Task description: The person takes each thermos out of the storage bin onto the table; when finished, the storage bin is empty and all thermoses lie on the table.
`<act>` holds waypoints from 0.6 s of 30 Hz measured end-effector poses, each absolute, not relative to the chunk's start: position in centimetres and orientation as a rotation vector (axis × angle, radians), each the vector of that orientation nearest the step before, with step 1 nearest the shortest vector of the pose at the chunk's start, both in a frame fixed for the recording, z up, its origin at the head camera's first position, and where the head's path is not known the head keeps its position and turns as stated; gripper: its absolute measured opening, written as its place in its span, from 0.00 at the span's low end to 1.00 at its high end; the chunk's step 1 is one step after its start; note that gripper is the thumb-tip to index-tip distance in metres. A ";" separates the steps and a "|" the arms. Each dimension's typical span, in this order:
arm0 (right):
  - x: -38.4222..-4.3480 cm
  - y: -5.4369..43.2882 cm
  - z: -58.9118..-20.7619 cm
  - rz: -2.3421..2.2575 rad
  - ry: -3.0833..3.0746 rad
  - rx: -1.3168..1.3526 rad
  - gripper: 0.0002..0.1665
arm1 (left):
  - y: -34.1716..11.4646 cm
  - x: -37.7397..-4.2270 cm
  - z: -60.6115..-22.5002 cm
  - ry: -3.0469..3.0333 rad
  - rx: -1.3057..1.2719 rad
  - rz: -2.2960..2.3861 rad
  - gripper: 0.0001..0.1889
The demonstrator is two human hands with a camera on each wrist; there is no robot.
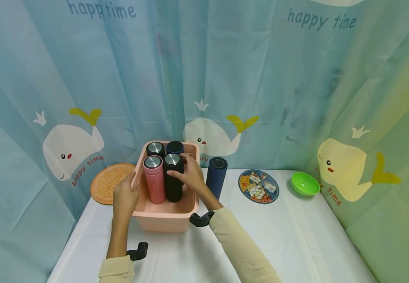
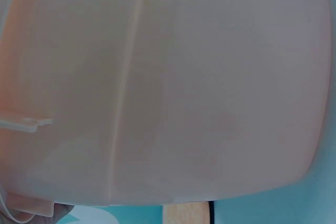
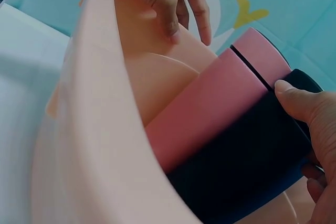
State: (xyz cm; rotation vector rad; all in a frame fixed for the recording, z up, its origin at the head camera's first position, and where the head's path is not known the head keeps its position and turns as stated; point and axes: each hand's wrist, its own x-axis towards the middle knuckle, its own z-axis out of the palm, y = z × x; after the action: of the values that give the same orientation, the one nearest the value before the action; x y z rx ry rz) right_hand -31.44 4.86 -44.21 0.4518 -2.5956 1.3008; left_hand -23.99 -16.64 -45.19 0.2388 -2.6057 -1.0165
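Observation:
A pale pink plastic bin stands near the back of the table with several thermos bottles upright inside. My left hand holds the bin's left rim. The right hand grips the upper part of a black thermos with a silver-topped lid, in the bin's front middle. Touching it on the left is a pink thermos. Behind these are another black thermos and a dark blue one. The right wrist view shows the thumb on the black thermos near its lid.
A dark blue thermos stands on the table just right of the bin. Farther right lie a round cartoon-printed plate and a green bowl. An orange round mat is left of the bin. A whale-print curtain hangs behind.

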 end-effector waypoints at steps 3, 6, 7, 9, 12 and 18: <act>-31.3 4.8 -44.1 1.316 -2.600 0.437 0.46 | -16.6 -24.0 -45.2 -2.603 0.235 -1.014 0.26; -31.2 4.8 -44.0 1.317 -2.605 0.431 0.47 | -16.6 -24.0 -45.2 -2.603 0.238 -1.017 0.26; -31.2 4.7 -44.0 1.313 -2.608 0.429 0.47 | -16.7 -24.0 -45.2 -2.603 0.239 -1.019 0.26; -31.2 4.7 -44.0 1.311 -2.606 0.429 0.47 | -16.7 -24.0 -45.2 -2.606 0.242 -1.024 0.26; -31.2 4.7 -44.0 1.315 -2.603 0.435 0.46 | -16.7 -24.0 -45.2 -2.606 0.245 -1.029 0.26; -31.2 4.8 -44.2 1.320 -2.606 0.445 0.46 | -16.7 -24.0 -45.3 -2.591 0.226 -1.008 0.26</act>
State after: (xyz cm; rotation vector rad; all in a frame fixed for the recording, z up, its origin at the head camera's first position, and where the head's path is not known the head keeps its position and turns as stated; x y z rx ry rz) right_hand -31.22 4.79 -44.16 0.4455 -2.6060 1.3199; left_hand -24.02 -16.67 -45.29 0.2259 -2.5909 -1.0083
